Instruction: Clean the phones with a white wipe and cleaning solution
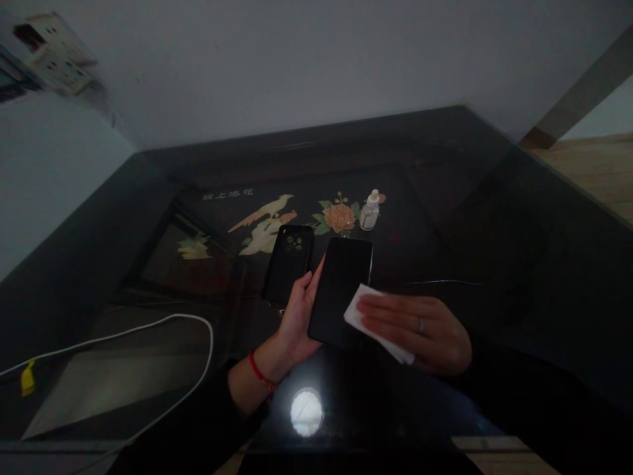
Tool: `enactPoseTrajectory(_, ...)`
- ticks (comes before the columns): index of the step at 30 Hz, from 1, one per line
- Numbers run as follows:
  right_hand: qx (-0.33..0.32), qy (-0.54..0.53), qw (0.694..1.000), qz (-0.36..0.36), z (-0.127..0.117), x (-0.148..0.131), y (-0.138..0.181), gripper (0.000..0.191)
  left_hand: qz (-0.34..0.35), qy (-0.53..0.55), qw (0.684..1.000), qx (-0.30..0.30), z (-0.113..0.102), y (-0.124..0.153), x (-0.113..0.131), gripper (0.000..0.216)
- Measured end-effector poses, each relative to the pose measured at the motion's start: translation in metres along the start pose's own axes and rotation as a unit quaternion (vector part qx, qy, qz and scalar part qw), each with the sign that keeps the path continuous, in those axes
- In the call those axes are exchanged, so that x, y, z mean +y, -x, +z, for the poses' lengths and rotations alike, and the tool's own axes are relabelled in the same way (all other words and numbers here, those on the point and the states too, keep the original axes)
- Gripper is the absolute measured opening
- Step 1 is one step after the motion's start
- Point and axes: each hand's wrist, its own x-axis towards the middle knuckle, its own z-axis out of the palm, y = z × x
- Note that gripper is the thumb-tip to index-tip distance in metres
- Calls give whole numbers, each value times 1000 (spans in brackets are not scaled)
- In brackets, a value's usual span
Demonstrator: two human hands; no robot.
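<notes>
Below a pale wall (321, 72), a dark glossy bench (425, 148) bears a black case (287, 264) and a small bottle (368, 214). The left grip (297, 322) clasps the phone (340, 284) by its left side, probably to steady it; the right grip (422, 330) pinches a folded white wipe (357, 310) over its near right edge. Just right of the case, the phone faces up, long axis running away from the wearer, far end slanting slightly rightward.

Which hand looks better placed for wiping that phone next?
Likely the right hand: it holds the white wipe at the phone's right side, while the left hand is occupied holding the phone.
</notes>
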Motion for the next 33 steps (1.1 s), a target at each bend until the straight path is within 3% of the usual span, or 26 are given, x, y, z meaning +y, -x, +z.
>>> enactPoseTrajectory(3,1,19,999,44,-4,7,1,33,-5,5,1000,3,0,-1,2,51)
enactPoseTrajectory(10,-5,-28,998,-63,3,-17,-10,29,4,16,1000,2,8,-3,1,53)
enactPoseTrajectory(19,-18,16,999,-23,25,-25,-33,30,15,-26,999,-37,3,-1,-5,52)
enactPoseTrajectory(25,25,5,998,-63,10,-16,-22,33,25,-15,999,-28,5,-1,-3,54)
enactPoseTrajectory(28,18,10,998,-51,5,-15,-19,38,26,-6,999,-25,7,-2,-3,54)
enactPoseTrajectory(33,-15,-7,997,-73,13,-14,-20,29,18,-18,999,-32,3,-1,-5,54)
